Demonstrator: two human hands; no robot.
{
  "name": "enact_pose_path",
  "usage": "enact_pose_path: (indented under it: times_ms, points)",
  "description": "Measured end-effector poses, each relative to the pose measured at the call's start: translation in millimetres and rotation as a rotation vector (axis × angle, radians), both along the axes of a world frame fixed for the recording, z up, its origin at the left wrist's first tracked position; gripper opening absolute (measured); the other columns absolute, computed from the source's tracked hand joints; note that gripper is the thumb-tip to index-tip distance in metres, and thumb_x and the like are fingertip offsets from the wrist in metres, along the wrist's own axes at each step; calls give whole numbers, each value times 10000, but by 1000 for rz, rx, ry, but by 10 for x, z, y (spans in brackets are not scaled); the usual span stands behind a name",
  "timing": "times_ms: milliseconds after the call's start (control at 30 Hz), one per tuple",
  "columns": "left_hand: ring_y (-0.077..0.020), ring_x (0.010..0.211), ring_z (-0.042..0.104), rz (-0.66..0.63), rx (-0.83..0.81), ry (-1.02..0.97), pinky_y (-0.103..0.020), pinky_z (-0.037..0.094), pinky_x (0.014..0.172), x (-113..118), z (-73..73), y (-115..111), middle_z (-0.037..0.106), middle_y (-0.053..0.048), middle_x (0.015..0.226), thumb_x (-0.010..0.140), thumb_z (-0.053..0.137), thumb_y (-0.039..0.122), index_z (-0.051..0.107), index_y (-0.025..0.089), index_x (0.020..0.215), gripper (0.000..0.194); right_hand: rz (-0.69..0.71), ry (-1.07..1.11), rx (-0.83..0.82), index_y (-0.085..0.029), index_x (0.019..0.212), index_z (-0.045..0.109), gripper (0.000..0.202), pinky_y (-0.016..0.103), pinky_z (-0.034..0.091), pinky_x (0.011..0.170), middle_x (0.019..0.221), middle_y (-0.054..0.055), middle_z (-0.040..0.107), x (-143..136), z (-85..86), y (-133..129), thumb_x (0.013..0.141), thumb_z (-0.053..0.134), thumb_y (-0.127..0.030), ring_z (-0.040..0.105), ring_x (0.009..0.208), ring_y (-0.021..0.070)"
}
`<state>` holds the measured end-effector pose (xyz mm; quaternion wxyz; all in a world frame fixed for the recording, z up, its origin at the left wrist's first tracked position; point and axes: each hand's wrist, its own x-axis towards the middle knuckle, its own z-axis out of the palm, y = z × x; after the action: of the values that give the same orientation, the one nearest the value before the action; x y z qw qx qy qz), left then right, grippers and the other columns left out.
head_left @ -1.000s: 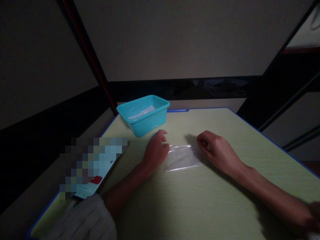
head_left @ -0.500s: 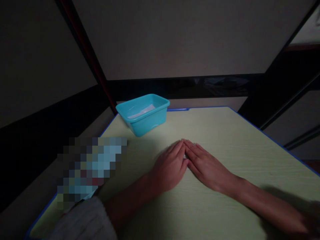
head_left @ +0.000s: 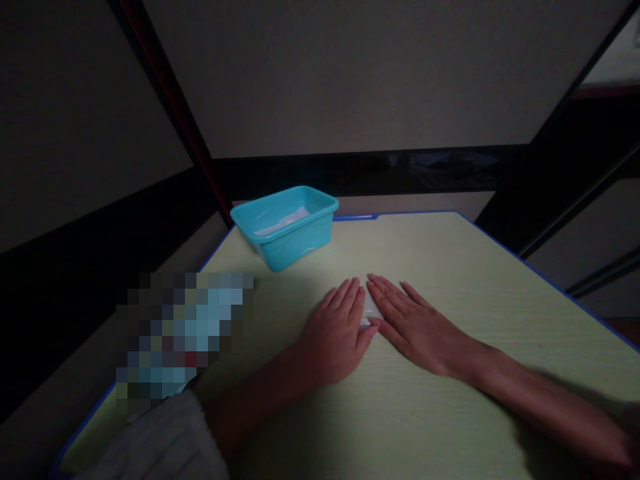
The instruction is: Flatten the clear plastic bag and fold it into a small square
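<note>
Behind flat hands, teal tub (head_left: 285, 227), clear bags (head_left: 280, 223) inside

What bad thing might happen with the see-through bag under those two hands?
The clear plastic bag is almost fully covered by the flat left hand and right hand, so it may crease crookedly or slide on the smooth table unnoticed. The room is dim, which makes a clear bag hard to see. A wide sweep could also nudge the blue tub, which sits near the table's far edge.
</note>
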<state>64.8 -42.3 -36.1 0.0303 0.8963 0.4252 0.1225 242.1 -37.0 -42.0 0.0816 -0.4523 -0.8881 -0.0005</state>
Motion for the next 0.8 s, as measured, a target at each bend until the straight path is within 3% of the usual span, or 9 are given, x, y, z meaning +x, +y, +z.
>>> enact_pose_path:
  times_ms: [367,600,700,800]
  points:
    - [-268,1323,197,22,-11,68,-421,242,1061,-130,-18,-5,239,-212,1414,878,365,371,316,7,1301,560,-25,-35,-158,-103,1396,204,658,521,185,1045,1439,153,183,131,130,34,890,184,-523,155,1325,243]
    - [-259,1325,196,18,-30,65,-429,259,1055,-197,20,-10,248,-206,1413,877,368,386,299,16,1309,573,-19,-51,-246,-51,1395,161,703,538,138,1050,1443,165,115,173,209,33,886,186,-536,116,1332,251]
    - [-262,1315,229,3,-53,22,-435,272,1049,-216,22,3,269,-205,1405,877,379,369,309,15,1307,562,18,17,-269,-81,1383,236,654,548,180,1042,1437,152,197,206,273,70,895,214,-515,188,1321,263]
    - [-252,1263,344,46,-8,-122,-426,327,1019,-245,66,22,373,-196,1354,880,361,279,364,26,1273,467,42,166,-212,-113,1319,377,512,489,315,1007,1362,142,397,235,354,130,924,235,-406,378,1244,240]
